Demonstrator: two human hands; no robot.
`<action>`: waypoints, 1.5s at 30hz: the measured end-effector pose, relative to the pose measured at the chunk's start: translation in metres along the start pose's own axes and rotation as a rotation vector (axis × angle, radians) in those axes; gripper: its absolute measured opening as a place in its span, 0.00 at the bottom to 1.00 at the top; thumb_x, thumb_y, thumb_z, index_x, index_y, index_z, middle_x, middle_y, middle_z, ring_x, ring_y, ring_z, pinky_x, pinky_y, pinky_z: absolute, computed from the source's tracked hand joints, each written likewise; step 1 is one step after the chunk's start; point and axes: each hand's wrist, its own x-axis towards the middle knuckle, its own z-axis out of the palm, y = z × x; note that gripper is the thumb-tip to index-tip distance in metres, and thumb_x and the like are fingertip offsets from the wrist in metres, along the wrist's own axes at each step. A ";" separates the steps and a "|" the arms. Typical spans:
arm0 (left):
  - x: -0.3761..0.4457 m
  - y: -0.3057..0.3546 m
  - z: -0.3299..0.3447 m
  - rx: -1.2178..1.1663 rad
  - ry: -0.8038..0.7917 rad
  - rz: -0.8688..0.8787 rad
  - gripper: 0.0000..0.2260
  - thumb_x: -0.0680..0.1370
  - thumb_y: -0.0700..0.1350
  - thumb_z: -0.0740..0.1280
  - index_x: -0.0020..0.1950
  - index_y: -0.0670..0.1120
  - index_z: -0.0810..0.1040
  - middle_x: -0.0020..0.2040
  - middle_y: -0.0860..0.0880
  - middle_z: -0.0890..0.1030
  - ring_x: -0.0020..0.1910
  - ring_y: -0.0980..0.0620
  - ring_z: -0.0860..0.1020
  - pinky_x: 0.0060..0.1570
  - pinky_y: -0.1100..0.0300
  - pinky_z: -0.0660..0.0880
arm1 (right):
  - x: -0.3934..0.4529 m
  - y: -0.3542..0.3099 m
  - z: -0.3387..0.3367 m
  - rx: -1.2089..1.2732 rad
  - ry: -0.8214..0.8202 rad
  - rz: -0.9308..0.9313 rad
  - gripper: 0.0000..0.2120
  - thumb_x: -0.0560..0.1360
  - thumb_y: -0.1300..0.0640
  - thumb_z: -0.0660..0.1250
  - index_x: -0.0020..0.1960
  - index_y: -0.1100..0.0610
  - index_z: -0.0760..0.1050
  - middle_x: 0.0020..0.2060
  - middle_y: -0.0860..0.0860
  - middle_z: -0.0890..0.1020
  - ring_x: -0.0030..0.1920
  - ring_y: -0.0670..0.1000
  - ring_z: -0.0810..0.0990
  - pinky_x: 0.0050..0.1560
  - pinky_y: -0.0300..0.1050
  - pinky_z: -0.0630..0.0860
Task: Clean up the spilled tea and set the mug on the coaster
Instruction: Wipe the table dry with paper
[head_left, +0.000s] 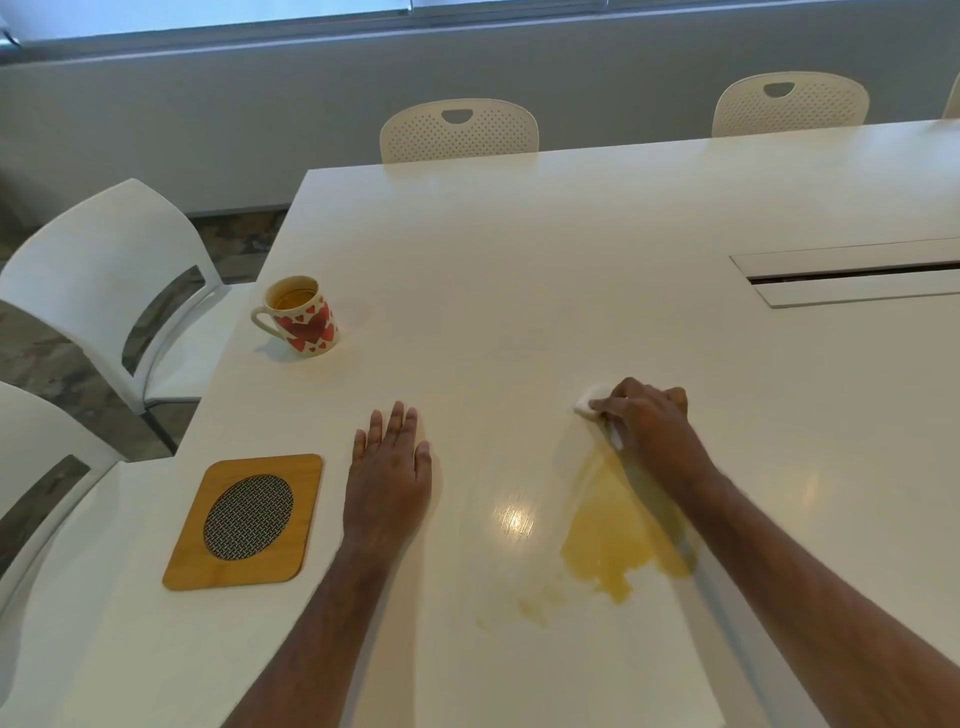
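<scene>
A yellow tea puddle (618, 535) lies on the white table (519, 260), with a paler smear at its near left. My right hand (649, 426) grips a white tissue (589, 402) and presses it on the table just beyond the puddle's far tip. My left hand (389, 467) rests flat on the table, fingers straight, left of the puddle. A white mug with red hearts (300, 317) stands upright near the table's left edge, with tea in it. A square bamboo coaster with a dark mesh oval (247, 519) lies to the left of my left hand.
White chairs (104, 291) stand along the left side and perforated cream chairs (460, 130) at the far edge. A cable slot (852, 275) is set into the table at the right. A ceiling-light glare sits beside the puddle.
</scene>
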 end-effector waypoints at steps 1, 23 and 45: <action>0.000 0.000 0.000 0.005 0.001 0.001 0.25 0.87 0.52 0.51 0.85 0.50 0.55 0.85 0.52 0.54 0.84 0.51 0.48 0.83 0.51 0.44 | -0.002 -0.007 0.001 0.012 -0.001 -0.013 0.15 0.75 0.60 0.73 0.59 0.46 0.85 0.48 0.44 0.80 0.50 0.51 0.82 0.55 0.60 0.72; 0.000 -0.002 0.001 0.000 -0.006 -0.001 0.25 0.87 0.52 0.51 0.85 0.50 0.55 0.85 0.52 0.54 0.84 0.51 0.48 0.83 0.51 0.44 | -0.033 -0.027 -0.011 -0.045 -0.035 -0.073 0.12 0.73 0.53 0.65 0.53 0.43 0.81 0.47 0.44 0.80 0.47 0.50 0.83 0.50 0.54 0.62; 0.002 -0.004 0.004 0.037 -0.010 0.005 0.25 0.87 0.51 0.51 0.85 0.49 0.57 0.85 0.50 0.56 0.84 0.49 0.50 0.83 0.48 0.47 | -0.099 -0.115 0.017 -0.015 -0.138 -0.414 0.23 0.71 0.68 0.68 0.57 0.44 0.77 0.50 0.44 0.75 0.45 0.50 0.75 0.52 0.51 0.65</action>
